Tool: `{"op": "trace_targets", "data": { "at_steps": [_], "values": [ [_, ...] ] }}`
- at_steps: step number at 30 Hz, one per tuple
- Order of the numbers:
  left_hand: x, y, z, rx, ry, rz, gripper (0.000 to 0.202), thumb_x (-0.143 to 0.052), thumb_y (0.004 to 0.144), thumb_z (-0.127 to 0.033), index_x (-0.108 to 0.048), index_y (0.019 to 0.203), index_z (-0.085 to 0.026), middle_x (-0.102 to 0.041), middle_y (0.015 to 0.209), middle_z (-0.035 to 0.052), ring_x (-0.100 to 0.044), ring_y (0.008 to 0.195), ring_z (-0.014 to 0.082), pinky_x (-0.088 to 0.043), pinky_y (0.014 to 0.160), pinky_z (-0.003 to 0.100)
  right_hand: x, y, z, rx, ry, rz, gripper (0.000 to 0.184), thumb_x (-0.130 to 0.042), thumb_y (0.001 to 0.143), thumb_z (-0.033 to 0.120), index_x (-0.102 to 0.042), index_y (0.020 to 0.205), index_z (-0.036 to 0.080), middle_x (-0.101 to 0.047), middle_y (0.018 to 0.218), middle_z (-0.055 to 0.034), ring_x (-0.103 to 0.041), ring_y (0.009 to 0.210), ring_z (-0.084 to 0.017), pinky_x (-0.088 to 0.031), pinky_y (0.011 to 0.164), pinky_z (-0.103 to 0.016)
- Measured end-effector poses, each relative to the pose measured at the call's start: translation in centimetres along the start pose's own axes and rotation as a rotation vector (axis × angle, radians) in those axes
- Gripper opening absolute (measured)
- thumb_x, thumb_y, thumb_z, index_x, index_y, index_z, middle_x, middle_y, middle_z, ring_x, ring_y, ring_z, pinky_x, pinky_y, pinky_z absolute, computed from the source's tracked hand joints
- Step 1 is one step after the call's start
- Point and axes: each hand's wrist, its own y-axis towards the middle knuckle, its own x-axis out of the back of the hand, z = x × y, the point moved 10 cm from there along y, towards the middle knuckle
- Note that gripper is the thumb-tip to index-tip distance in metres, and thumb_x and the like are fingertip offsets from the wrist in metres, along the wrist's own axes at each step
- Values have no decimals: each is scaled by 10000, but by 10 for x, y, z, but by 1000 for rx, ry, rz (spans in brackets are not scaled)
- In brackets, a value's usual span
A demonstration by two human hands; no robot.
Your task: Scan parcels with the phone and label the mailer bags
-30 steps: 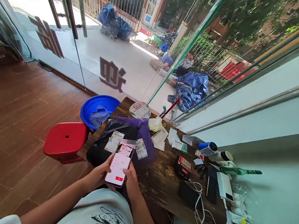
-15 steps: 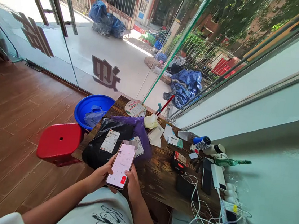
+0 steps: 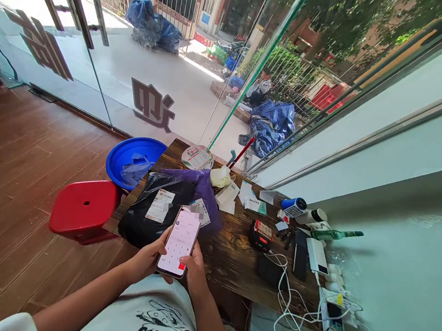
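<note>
I hold a smartphone (image 3: 180, 241) upright in front of my lap, its lit screen showing a keypad. My left hand (image 3: 146, 259) wraps round its left edge and back. My right hand (image 3: 193, 270) grips its lower right side, with the thumb on the screen. Just beyond the phone, on the dark wooden table (image 3: 234, 256), lies a black plastic parcel (image 3: 146, 215) with a white shipping label. A purple parcel (image 3: 205, 196) with another label rests against it.
A red stool (image 3: 81, 207) and a blue basin (image 3: 135, 157) stand left of the table. A red device (image 3: 261, 234), papers, a green bottle (image 3: 333, 234), chargers and white cables (image 3: 291, 314) clutter the right side. Glass doors and a wall surround the corner.
The view has shifted a little, so everything sits further left and lower. The phone tilted slightly and its screen now shows a keypad. Both hands keep their hold.
</note>
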Motion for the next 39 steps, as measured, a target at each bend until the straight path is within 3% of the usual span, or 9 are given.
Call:
{"op": "trace_targets", "data": {
  "at_steps": [11,17,29,39],
  "values": [
    [0,-1,-2,-6,-26,6,1055,-449,620,-159,89,1500,-380,-467,1403,117,-645,763,250,-574,440,360,-1,-5,7,14,-89,-93,615,-594,603,166,-549,1215,205,-713,1095,-47,-662,962,-233,-533,798,-352],
    [5,-2,0,4,-6,-39,1043,-450,601,-179,28,1517,-320,-464,1396,141,-644,786,271,-568,436,364,-1,-5,10,34,-155,-96,636,-584,605,158,-533,1238,195,-713,1104,-48,-655,998,-234,-525,825,-352],
    [3,-2,-3,-31,-27,-31,1049,-456,604,-163,26,1506,-395,-413,1443,106,-629,791,262,-565,424,369,-1,1,-1,-24,4,-20,610,-657,645,250,-509,1235,209,-719,1074,-60,-674,979,-268,-545,840,-422],
    [-1,-4,-2,-27,-11,-21,1024,-459,598,-168,-46,1519,-340,-433,1418,116,-610,789,256,-562,430,360,4,1,-5,-10,52,-51,554,-648,656,295,-557,1191,187,-731,1028,-66,-675,985,-281,-527,886,-445]
  ]
}}
